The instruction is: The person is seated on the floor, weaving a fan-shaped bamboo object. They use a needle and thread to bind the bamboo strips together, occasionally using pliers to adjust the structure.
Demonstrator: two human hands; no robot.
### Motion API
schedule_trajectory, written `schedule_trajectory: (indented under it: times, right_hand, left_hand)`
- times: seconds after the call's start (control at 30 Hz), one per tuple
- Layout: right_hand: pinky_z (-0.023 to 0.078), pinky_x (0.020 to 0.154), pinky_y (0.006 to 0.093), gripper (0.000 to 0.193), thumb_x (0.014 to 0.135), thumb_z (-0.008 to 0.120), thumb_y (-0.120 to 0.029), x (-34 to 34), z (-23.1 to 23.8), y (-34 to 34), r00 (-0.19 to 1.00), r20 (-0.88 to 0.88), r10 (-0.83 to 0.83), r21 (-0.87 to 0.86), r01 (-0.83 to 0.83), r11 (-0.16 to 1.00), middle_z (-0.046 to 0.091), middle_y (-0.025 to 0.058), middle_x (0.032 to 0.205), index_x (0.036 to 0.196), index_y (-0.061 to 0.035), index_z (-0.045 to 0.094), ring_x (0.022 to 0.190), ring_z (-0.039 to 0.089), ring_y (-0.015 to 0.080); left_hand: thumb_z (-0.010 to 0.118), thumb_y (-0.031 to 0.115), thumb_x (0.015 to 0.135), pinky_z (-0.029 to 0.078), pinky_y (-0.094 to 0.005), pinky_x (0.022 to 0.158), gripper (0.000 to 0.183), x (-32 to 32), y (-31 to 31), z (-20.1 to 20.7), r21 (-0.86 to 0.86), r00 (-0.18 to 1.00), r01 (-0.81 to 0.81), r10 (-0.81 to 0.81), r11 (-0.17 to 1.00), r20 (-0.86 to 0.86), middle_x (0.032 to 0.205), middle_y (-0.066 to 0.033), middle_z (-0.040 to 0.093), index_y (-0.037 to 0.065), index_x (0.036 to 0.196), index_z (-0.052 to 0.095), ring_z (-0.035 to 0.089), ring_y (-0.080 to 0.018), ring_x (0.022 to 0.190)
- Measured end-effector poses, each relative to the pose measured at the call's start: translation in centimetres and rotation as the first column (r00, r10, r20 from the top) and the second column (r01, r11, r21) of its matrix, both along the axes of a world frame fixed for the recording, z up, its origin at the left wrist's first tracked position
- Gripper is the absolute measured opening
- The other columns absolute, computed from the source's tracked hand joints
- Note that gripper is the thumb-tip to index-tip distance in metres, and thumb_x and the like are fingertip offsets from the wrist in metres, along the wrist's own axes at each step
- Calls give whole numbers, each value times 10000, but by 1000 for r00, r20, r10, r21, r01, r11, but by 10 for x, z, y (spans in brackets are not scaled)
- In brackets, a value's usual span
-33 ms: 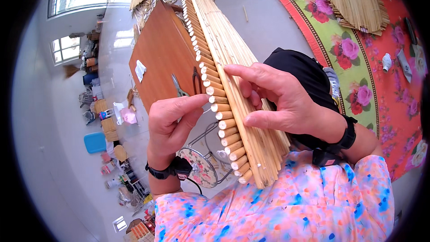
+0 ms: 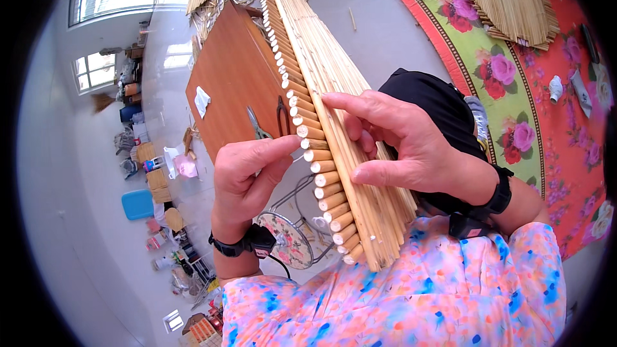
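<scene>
A long panel of straw-coloured stalks [image 2: 379,212] stretches from my lap to the far top. Short, thick stick pieces [image 2: 326,178] with pale cut ends line its left edge, beneath a long stalk [image 2: 331,138]. My left hand [image 2: 243,170] has its fingers curled and its index fingertip against a cut end; whatever lies between finger and thumb is hidden. Across the panel rests my right hand [image 2: 402,138], thumb and index finger apart, the index tip on the long stalk and the other fingers bent. Its fingers are not closed around anything visible.
Left of the panel stands a brown wooden table [image 2: 225,83] with scissors [image 2: 256,122], dark-handled pliers [image 2: 281,115] and a white tissue [image 2: 202,101]. Below is a round floral stool [image 2: 286,241]. A woven stalk piece [image 2: 508,3] and a knife [image 2: 589,44] lie on flowered cloth at right.
</scene>
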State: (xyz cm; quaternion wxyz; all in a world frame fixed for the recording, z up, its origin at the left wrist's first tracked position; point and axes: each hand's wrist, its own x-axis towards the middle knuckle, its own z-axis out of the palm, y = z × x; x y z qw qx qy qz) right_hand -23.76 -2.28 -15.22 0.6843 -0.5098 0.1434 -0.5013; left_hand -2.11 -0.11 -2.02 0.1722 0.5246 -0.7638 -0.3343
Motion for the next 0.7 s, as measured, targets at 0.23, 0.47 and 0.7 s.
schedule_trajectory:
  times: [0.23, 0.47, 0.7]
  right_hand:
    - [452, 668, 240, 771, 743, 822, -236, -13, -1, -8, 998, -36, 41, -21, -42, 999, 499, 27, 866, 1401, -49, 467, 754, 476, 119]
    - [457, 705, 262, 789, 731, 824, -227, -27, 5, -12, 991, -118, 61, -54, -68, 996, 506, 30, 884, 1406, -43, 460, 775, 483, 137]
    - [453, 761, 254, 794, 744, 814, -239, -30, -2, -16, 984, -172, 39, -151, -65, 986, 513, 43, 963, 1419, -39, 445, 870, 501, 141]
  left_hand:
    - [618, -70, 781, 456, -309, 545, 373, -8, -34, 12, 98, 950, 304, -309, 948, 42, 770, -157, 651, -15, 1149, 646, 627, -285, 598]
    - [607, -78, 783, 450, -328, 547, 461, -7, -51, 5, 161, 904, 427, -414, 890, -107, 714, -159, 607, 1, 1237, 599, 611, -304, 588]
    - [616, -83, 788, 430, -350, 528, 389, -4, -56, 4, 236, 894, 446, -439, 863, -85, 678, -149, 596, -57, 1176, 601, 617, -317, 587]
